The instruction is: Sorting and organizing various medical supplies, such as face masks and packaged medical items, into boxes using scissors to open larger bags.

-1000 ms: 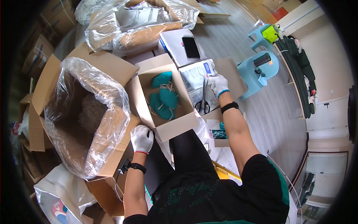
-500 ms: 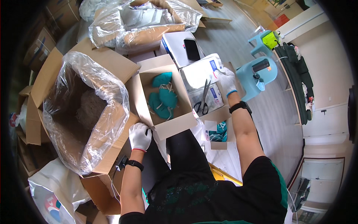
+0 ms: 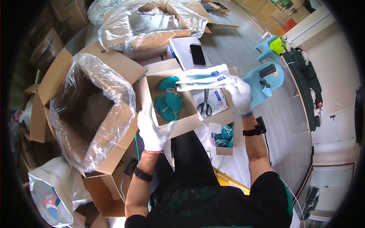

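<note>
My right hand, in a white knit glove, pinches the right end of a few flat white-and-clear plastic bags with blue labels. The bags are raised over the right part of an open cardboard box. Several teal cup-shaped masks with white straps lie in that box. My left hand, also gloved, is at the box's near left corner, thumb spread from the fingers and nothing in it. Black scissors lie on more bags right of the masks, their blades partly hidden by the raised bags.
A plastic-lined carton stands at the left; another lined carton of white packets is at the back. A phone rests on a white box. A small box of teal masks is near my right arm, and a blue stool stands right.
My right hand has lifted the bags off the pile, tilting them over the scissors. My left hand has risen from beside the box to its near left corner, fingers opened.
</note>
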`<state>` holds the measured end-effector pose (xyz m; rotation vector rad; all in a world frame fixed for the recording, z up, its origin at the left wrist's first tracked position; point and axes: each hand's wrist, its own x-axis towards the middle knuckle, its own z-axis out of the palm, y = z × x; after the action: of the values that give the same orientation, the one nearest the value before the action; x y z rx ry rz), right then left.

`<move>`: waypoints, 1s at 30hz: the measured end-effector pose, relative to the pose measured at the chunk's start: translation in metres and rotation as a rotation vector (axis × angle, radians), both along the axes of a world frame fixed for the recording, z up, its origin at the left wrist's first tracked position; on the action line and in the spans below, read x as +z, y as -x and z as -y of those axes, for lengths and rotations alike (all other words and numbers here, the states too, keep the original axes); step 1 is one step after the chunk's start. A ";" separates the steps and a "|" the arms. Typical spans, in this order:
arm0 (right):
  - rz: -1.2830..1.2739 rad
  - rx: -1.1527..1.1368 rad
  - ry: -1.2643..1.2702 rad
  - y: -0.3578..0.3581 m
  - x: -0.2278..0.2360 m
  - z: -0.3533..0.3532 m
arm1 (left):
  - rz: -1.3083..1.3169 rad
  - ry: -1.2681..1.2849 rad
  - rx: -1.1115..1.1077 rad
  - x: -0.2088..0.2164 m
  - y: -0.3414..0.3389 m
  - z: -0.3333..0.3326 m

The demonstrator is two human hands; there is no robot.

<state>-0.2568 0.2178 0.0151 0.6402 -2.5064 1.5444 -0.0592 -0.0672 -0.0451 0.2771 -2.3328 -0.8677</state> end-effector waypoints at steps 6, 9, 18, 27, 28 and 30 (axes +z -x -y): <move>-0.143 0.304 -0.022 -0.066 0.008 0.028 | -0.115 0.241 -0.215 0.096 0.017 -0.020; 0.006 0.364 0.022 -0.099 0.014 0.046 | -0.124 0.283 -0.419 0.075 -0.002 -0.025; -0.669 0.626 -0.408 -0.150 0.047 0.054 | -0.057 0.458 -0.474 0.060 -0.058 -0.031; 0.407 0.448 0.849 -0.156 0.074 0.034 | -0.239 -0.006 0.023 0.089 -0.093 -0.002; 0.422 0.190 1.023 -0.176 0.069 0.054 | -0.339 -0.167 -0.029 0.079 -0.093 0.006; -0.414 0.426 -0.363 -0.133 -0.052 -0.012 | -0.198 -0.318 -0.056 0.071 -0.092 0.011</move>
<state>-0.1237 0.2299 -0.0364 1.4559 -2.4289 0.9053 0.0325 -0.0783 0.0258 0.2461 -2.0254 -1.2370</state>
